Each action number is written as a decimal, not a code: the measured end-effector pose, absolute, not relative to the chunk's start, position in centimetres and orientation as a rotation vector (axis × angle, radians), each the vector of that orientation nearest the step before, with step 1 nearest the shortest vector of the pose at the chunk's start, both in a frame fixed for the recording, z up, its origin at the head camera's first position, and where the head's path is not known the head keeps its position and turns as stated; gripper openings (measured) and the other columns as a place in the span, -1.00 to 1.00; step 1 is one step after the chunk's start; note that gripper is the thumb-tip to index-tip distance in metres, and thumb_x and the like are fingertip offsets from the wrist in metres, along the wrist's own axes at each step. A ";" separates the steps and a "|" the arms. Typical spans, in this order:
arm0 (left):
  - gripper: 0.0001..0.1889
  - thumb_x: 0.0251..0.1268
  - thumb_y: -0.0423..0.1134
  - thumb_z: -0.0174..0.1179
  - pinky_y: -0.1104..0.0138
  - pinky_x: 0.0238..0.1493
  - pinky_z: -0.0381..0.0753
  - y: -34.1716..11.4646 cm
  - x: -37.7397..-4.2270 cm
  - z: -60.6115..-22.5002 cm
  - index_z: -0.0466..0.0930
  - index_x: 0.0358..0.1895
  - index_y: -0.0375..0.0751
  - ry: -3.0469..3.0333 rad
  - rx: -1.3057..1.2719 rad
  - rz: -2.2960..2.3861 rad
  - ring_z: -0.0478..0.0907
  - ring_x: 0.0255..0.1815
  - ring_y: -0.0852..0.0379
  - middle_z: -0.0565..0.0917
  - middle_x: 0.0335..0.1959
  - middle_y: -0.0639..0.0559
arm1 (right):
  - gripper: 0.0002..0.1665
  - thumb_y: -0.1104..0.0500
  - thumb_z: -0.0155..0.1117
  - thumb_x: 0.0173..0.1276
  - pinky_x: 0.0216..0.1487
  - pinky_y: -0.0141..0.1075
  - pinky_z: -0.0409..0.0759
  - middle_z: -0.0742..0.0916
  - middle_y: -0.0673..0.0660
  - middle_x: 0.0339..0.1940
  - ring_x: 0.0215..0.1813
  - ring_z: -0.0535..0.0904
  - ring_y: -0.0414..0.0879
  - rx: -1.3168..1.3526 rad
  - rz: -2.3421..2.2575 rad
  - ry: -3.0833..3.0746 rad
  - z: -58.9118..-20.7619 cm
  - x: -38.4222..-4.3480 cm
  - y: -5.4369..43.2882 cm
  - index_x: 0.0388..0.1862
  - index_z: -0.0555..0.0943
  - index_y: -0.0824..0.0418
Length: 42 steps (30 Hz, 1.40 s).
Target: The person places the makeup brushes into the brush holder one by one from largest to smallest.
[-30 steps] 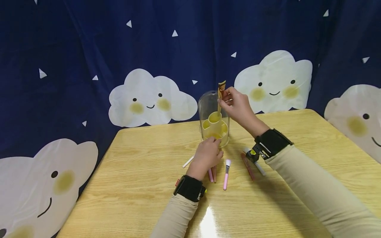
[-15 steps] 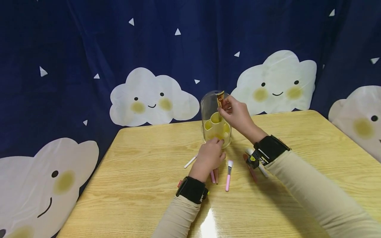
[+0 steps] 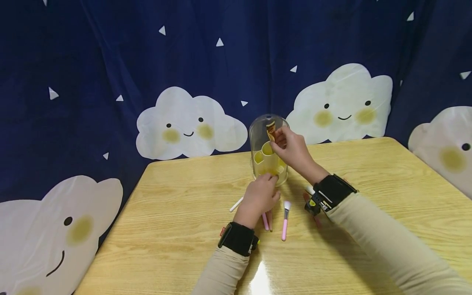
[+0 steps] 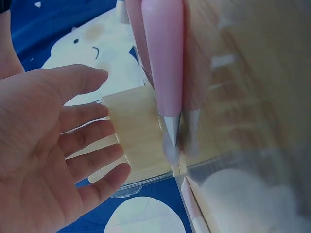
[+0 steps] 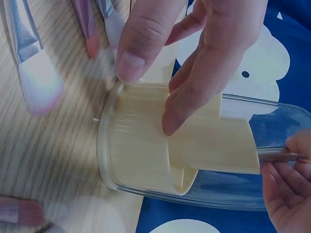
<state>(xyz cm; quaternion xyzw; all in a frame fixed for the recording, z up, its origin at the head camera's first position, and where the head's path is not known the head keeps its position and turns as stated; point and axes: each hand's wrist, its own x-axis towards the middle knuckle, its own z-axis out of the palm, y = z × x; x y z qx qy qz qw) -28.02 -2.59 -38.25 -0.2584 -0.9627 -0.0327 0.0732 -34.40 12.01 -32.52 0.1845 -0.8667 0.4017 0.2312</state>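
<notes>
In the head view my right hand (image 3: 293, 151) pinches a slim brown-and-gold stick (image 3: 271, 130), flared at its upper end. It stands over the tallest cup of a pale yellow cup holder (image 3: 269, 164), and in the right wrist view its lower end (image 5: 277, 154) meets that cup's rim. A clear dome (image 3: 259, 127) rises behind the cups. Lower down, my left hand (image 3: 259, 196) touches the holder's front. Its fingers are fairly straight in the left wrist view, palm (image 4: 39, 141) empty; the right wrist view has its thumb (image 5: 133, 58) at the base rim.
On the wooden table (image 3: 177, 229) lies a pink-handled makeup brush (image 3: 285, 221) with white bristles. Pink and brown handles (image 3: 266, 221) stick out beside my left wrist, a white handle (image 3: 236, 204) left of it. More brushes lie under my right wrist. A blue cloud-patterned curtain (image 3: 206, 24) hangs behind.
My right hand has come down with the brown-and-gold stick, so more of it is hidden by the cup and fingers. My left hand stays at the holder's front. The view has shifted slightly.
</notes>
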 end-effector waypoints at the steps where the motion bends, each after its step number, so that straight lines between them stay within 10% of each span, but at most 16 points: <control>1: -0.47 0.51 -0.02 0.16 0.19 0.14 0.63 -2.6 -28.0 -38.3 0.46 0.43 -0.13 -2.890 -0.775 -0.101 0.54 0.26 0.06 0.57 0.27 0.02 | -0.73 0.30 0.32 0.38 -0.09 -0.02 0.70 0.73 0.32 -0.17 -0.15 0.71 0.15 0.506 1.104 -2.378 -32.6 -34.4 12.0 -0.03 0.50 0.39; 42: -0.47 0.49 -0.02 0.16 0.18 0.10 0.66 -2.5 -28.0 -38.3 0.46 0.44 -0.10 -2.902 -0.760 -0.097 0.53 0.25 0.09 0.56 0.26 0.05 | -0.68 0.16 0.46 0.31 -0.21 -0.13 0.43 0.58 0.26 -0.26 -0.22 0.47 0.13 0.444 0.893 -2.462 -34.7 -34.3 11.6 -0.18 0.59 0.38</control>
